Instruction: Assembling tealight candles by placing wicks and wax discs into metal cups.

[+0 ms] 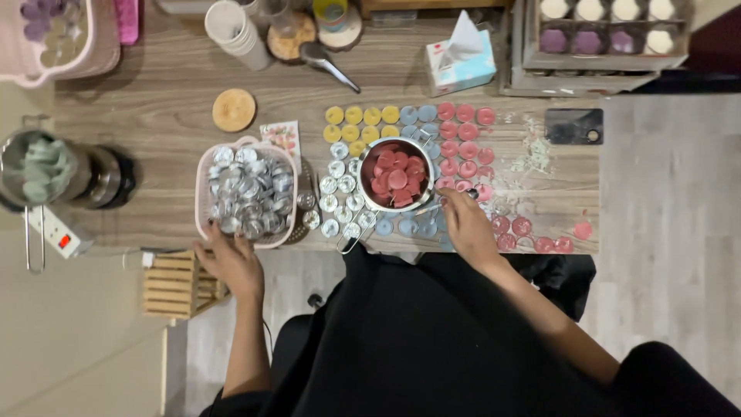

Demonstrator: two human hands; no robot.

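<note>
My left hand (231,261) rests on the near rim of a pink basket (202,202) heaped with empty silver tealight cups. My right hand (465,224) lies on the table just right of a small metal pot (376,203) filled with pink wax discs; its fingertips reach among the pink tealights (467,150), and whether they pinch one is hidden. Rows of yellow tealights (353,123), blue ones (417,114) and pink ones surround the pot. Several empty silver cups (337,187) stand between basket and pot.
A tissue box (461,58), stacked white cups (235,32), a wooden coaster (234,110) and a dark phone (573,126) lie farther back. A metal pot on a hot plate (46,168) stands at left beside a power strip (54,230). A wooden crate (176,284) sits below the table edge.
</note>
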